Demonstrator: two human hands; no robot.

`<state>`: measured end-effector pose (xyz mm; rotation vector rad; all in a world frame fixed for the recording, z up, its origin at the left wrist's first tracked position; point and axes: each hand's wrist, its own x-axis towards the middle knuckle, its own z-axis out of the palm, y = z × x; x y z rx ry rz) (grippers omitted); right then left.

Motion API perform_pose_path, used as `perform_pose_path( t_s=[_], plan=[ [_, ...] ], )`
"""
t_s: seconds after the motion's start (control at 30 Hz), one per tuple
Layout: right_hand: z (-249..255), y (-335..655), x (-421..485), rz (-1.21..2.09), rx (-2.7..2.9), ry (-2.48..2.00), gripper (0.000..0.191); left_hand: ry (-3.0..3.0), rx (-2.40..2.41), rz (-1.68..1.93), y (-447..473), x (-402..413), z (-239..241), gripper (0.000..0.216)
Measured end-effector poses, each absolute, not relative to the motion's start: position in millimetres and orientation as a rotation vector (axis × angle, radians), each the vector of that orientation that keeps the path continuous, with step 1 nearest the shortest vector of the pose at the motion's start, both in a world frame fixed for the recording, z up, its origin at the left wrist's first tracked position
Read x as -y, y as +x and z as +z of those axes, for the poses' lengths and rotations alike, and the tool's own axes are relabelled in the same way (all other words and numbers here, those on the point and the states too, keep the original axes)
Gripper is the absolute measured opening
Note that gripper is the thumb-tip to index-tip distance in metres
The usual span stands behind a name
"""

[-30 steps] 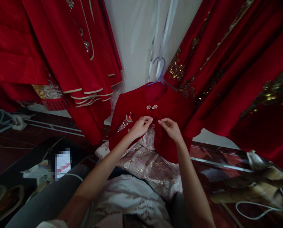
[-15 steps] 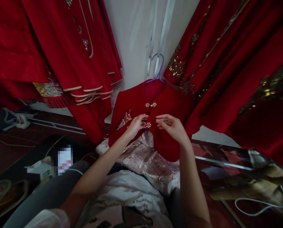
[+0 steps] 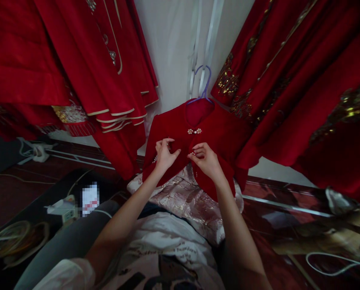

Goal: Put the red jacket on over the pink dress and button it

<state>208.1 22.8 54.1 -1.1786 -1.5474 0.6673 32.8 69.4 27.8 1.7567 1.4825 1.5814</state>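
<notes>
A red jacket [image 3: 174,125] hangs in front of me on a purple hanger [image 3: 203,82], its lower part over a shiny pale pink cloth [image 3: 180,197] on my lap. A pearl flower clasp [image 3: 194,131] joins its front below the neckline. Lower on the front edge, my right hand [image 3: 206,160] pinches a small beaded flower clasp [image 3: 193,153] between thumb and fingers. My left hand [image 3: 166,157] is over the jacket's left side, thumb spread from bent fingers. It mostly covers a beaded tassel ornament [image 3: 154,160]; whether it touches this I cannot tell.
Red garments with pale trim [image 3: 116,92] hang at left, and gold-sequined red ones [image 3: 276,100] at right. A white power strip [image 3: 62,209] and a blurred-out white item [image 3: 90,199] lie at lower left. A looped white cord [image 3: 327,274] lies at lower right.
My left hand has moved left, away from the lower flower clasp, to the tassel ornament, its thumb spreading. My right hand has shifted to that clasp and closed on it. The view has shifted slightly.
</notes>
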Motion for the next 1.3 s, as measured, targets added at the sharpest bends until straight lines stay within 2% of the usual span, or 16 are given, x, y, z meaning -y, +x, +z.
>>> perform_pose_path(
  t_s=[0.1, 0.37, 0.67, 0.83, 1.0, 1.3],
  plan=[
    [60.1, 212.0, -18.7, 0.796, 1.562, -1.056, 0.032, 1.609, -1.492, 1.677, 21.8, -88.4, 18.8, 0.048],
    [67.3, 186.3, -30.9, 0.904, 1.472, -0.827, 0.029, 1.281, -1.199, 1.634, 12.1, -97.3, 20.3, 0.032],
    [51.8, 153.8, -77.7, 0.635, 1.559, -0.989, 0.013, 1.176, -1.122, 1.562, 2.5, -92.8, 25.4, 0.022],
    [53.3, 148.2, -78.4, 0.482, 1.649, -1.104, 0.014, 1.113, -1.06, 1.551, 1.8, -88.9, 24.1, 0.026],
    [53.0, 144.0, -80.0, 0.468, 1.706, -1.172, 0.01, 1.12, -1.05, 1.56, 5.0, -87.8, 25.6, 0.025],
    [52.3, 138.1, -74.4, 0.333, 1.715, -1.249, 0.01, 1.373, -1.113, 1.593, 1.2, -92.6, 26.1, 0.019]
  ],
)
